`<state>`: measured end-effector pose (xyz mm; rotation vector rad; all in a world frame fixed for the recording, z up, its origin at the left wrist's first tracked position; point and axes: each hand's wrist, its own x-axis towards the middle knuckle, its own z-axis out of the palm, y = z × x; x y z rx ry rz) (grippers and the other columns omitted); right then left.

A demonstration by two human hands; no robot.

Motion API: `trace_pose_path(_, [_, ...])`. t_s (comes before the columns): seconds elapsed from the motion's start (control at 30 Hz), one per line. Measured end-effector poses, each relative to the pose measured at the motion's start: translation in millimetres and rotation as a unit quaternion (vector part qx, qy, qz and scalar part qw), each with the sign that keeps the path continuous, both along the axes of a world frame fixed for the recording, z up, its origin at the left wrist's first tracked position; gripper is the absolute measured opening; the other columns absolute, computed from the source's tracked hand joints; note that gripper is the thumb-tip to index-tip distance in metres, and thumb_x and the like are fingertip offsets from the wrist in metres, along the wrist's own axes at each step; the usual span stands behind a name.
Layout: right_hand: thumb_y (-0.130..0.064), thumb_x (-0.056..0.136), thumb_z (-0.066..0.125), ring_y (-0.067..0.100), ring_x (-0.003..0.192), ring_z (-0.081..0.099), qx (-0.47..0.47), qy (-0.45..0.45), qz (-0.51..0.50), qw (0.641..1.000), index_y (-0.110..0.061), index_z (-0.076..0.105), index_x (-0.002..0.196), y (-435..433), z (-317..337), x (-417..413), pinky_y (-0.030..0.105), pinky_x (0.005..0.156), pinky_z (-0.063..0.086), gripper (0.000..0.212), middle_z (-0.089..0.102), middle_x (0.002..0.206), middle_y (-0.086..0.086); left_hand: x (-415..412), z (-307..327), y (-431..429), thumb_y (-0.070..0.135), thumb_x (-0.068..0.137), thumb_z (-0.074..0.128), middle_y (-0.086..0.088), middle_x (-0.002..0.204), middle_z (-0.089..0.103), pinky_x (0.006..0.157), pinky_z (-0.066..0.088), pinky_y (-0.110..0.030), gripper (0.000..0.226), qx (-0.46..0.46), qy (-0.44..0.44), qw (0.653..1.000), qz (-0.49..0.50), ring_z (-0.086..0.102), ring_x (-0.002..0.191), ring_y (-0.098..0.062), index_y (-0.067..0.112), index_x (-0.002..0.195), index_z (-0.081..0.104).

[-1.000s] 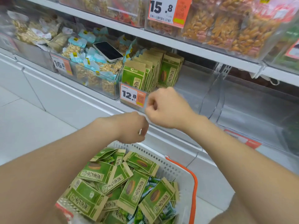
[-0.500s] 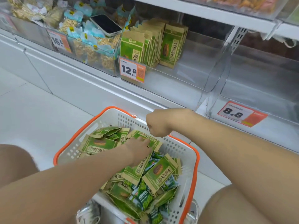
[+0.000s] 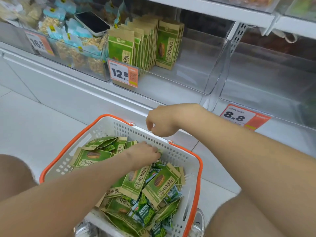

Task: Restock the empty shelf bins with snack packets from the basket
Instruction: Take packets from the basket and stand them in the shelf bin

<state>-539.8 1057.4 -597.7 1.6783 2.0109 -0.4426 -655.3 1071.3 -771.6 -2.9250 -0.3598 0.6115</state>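
Closest in, a white basket [image 3: 136,132] with an orange rim stands on the tiled floor [image 3: 34,125] between the person's bare knees. It is heaped with green-and-tan snack packets [image 3: 160,183] lying flat and crossed over one another, and some smaller dark green packets [image 3: 145,212] are mixed in toward the near side.

The left hand [image 3: 145,153] reaches across the heap to the basket's far wall. Its fingers [image 3: 153,150] dip down among the packets there, with the tips hidden, so I cannot tell whether they have hold of one. The right hand [image 3: 162,122] hangs just above the far rim, its fingers [image 3: 149,124] loosely curled downward with nothing in them.

Beyond the basket is the shelf. A clear bin [image 3: 217,71] holds a row of the same green packets standing upright [image 3: 167,47] at its left end, behind a price tag reading 12.8 [image 3: 123,73]. The next bin to the right [image 3: 265,79] carries a tag reading 8.8 [image 3: 239,117]. To the left, a bin of nut packets with pale blue tops [image 3: 73,48] has a phone [image 3: 92,23] lying on them.
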Motion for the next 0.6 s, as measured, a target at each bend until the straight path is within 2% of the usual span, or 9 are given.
trace_pose_path(0.07, [-0.023,0.097,0.048,0.031,0.113,0.065,0.001,-0.002,-0.004,1.0,-0.019,0.07,0.121,-2.6,8.4,4.5,0.048,0.096,0.056,0.033,0.07,0.118,0.006,1.2,10.6,-0.1,-0.008,0.084,0.067,-0.006,0.117,0.065,0.09,0.053,-0.044,0.052,-0.016,-0.055,0.998,0.033,0.067,0.102,-0.031,0.015,0.129,0.058])
trace_pose_path(0.13, [-0.024,0.1,0.048,0.029,0.115,0.063,0.008,0.002,-0.004,1.0,-0.018,0.07,0.123,-5.5,17.7,8.5,0.046,0.099,0.054,0.032,0.069,0.12,0.004,2.2,18.6,-3.3,-0.009,0.085,0.062,-0.005,0.106,0.066,0.073,0.05,-0.04,0.043,-0.045,-0.132,0.985,0.101,0.066,0.092,-0.032,0.017,0.119,0.061])
trace_pose_path(0.23, [-0.025,0.102,0.05,0.023,0.113,0.06,0.03,0.035,-0.006,0.999,-0.024,0.069,0.127,-11.1,33.1,13.1,0.038,0.098,0.052,0.032,0.064,0.108,-0.005,0.8,32.4,-6.8,0.001,0.092,0.057,-0.002,0.094,0.068,0.066,0.048,-0.038,0.022,-0.122,-0.3,0.923,0.207,0.065,0.086,-0.028,0.021,0.098,0.063])
trace_pose_path(0.3, [-0.023,0.099,0.055,0.02,0.107,0.06,0.056,0.056,0.005,0.997,-0.026,0.073,0.119,-13.8,40.5,14.8,0.036,0.093,0.053,0.027,0.064,0.1,-0.008,-1.6,46.6,-5.4,0.004,0.092,0.057,0.002,0.093,0.072,0.072,0.051,-0.036,0.023,-0.174,-0.394,0.856,0.286,0.065,0.082,-0.019,0.023,0.094,0.069])
trace_pose_path(0.4, [-0.019,0.086,0.071,0.019,0.099,0.062,0.075,0.064,0.002,0.995,-0.03,0.071,0.105,-16.3,45.7,19.4,0.04,0.088,0.057,0.022,0.068,0.101,-0.005,-7.0,83.5,-3.4,0.004,0.091,0.055,0.01,0.088,0.072,0.066,0.045,-0.026,0.029,-0.222,-0.485,0.762,0.368,0.059,0.069,-0.003,0.027,0.09,0.072])
trace_pose_path(0.47, [-0.021,0.076,0.085,0.023,0.102,0.06,0.065,0.057,-0.015,0.996,-0.033,0.059,0.114,-19.2,48.7,23.6,0.046,0.089,0.056,0.048,0.06,0.111,-0.003,-12.0,110.9,0.7,0.005,0.094,0.054,0.012,0.089,0.071,0.064,0.044,-0.017,0.031,-0.234,-0.53,0.691,0.433,0.062,0.074,-0.002,0.027,0.091,0.075])
trace_pose_path(0.5, [-0.025,0.069,0.092,0.024,0.104,0.058,0.056,0.049,-0.018,0.997,-0.035,0.05,0.123,-21.0,50.9,26.2,0.048,0.089,0.054,0.069,0.055,0.114,-0.003,-15.3,123.5,4.1,0.006,0.095,0.055,0.009,0.09,0.072,0.065,0.048,-0.019,0.03,-0.246,-0.553,0.644,0.468,0.066,0.078,-0.007,0.026,0.093,0.077])
trace_pose_path(0.57, [-0.033,0.057,0.101,0.024,0.106,0.056,0.041,0.058,-0.017,0.997,-0.041,0.029,0.137,-25.4,54.8,29.6,0.048,0.091,0.052,0.108,0.046,0.121,-0.005,-23.3,144.8,13.0,0.005,0.095,0.057,-0.005,0.09,0.075,0.07,0.061,-0.034,0.026,-0.311,-0.592,0.526,0.526,0.074,0.082,-0.024,0.022,0.093,0.077])
trace_pose_path(0.6, [-0.035,0.052,0.103,0.023,0.109,0.055,0.046,0.083,-0.008,0.995,-0.044,0.023,0.14,-26.9,55.9,30.0,0.046,0.094,0.05,0.119,0.043,0.125,-0.006,-27.2,154.6,16.8,0.002,0.094,0.057,-0.012,0.09,0.076,0.071,0.065,-0.043,0.024,-0.354,-0.604,0.463,0.544,0.075,0.081,-0.03,0.017,0.093,0.076])
